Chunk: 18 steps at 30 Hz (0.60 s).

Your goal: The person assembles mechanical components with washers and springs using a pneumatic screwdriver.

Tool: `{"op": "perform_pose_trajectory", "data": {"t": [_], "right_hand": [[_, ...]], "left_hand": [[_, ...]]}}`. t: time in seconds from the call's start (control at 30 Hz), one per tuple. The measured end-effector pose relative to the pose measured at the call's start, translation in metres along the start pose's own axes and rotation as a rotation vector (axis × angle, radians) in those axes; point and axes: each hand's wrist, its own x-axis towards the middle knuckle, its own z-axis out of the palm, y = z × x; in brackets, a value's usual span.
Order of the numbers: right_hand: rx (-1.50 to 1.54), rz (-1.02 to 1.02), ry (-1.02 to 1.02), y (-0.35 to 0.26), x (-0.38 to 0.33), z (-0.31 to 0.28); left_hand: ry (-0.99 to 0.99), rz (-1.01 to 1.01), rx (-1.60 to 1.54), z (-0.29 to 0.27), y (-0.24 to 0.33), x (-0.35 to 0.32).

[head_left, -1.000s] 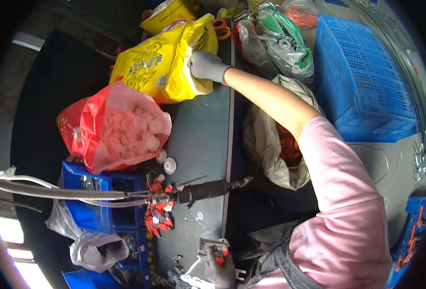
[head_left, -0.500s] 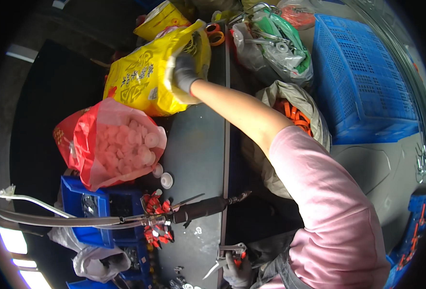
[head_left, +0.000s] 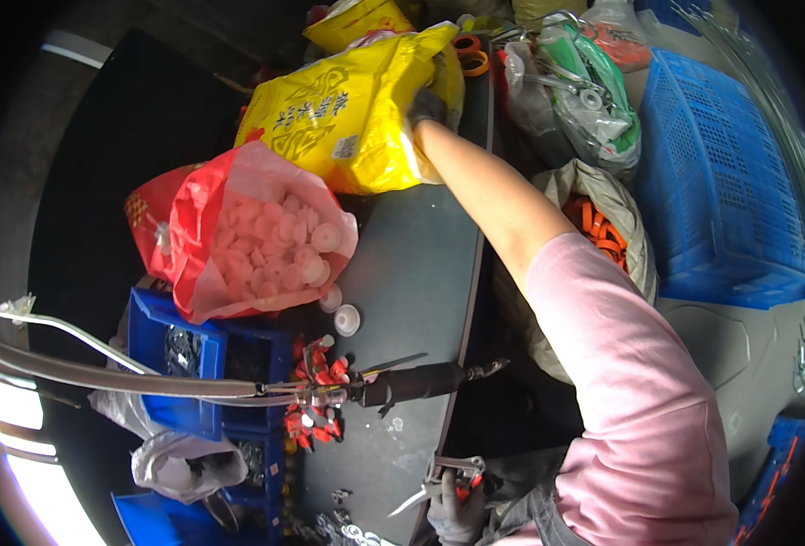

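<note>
My right hand point(head_left: 429, 107), in a dark grey glove, reaches into the mouth of a yellow printed plastic bag point(head_left: 348, 118). Its fingers are hidden inside the bag. Low in the view, my left hand point(head_left: 457, 514), gloved in grey, is closed around pruning shears point(head_left: 455, 466) with a curved silver blade and a red part. They are held at the bench's edge. Beside the yellow bag lies a red plastic bag point(head_left: 200, 214), open, full of white round plastic caps point(head_left: 279, 241). One loose white cap point(head_left: 348, 319) rests on the dark bench point(head_left: 411, 264).
A black power screwdriver point(head_left: 411, 385) with its hose crosses the bench near red parts point(head_left: 316, 369). Blue bins point(head_left: 175, 400) stand to the left. Right of the bench are a sack of orange parts point(head_left: 643, 227), a bag of metal parts point(head_left: 593, 118) and a blue crate point(head_left: 721, 173).
The view has shifted, so the bench and bags appear further right and slightly higher. My right hand is deeper in the yellow bag; my left hand still grips the pruning shears.
</note>
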Motion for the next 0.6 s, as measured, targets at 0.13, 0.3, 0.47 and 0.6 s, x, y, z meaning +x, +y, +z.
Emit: {"op": "perform_pose_trajectory", "data": {"t": [0.13, 0.3, 0.47, 0.6], "right_hand": [[0.967, 0.298, 0.094, -0.034, -0.048, -0.027], [0.83, 0.358, -0.161, -0.11, -0.184, 0.051], [0.666, 0.446, -0.804, -0.18, -0.506, 0.148], [0.544, 0.386, -1.104, -0.195, -0.661, 0.144]], "left_hand": [[-0.008, 0.022, 0.055, 0.002, -0.006, -0.005], [0.028, -0.004, 0.112, -0.018, -0.004, 0.0], [-0.125, -0.037, -0.153, -0.027, -0.008, 0.011], [-0.061, -0.157, -0.115, -0.037, 0.0, -0.006]]}}
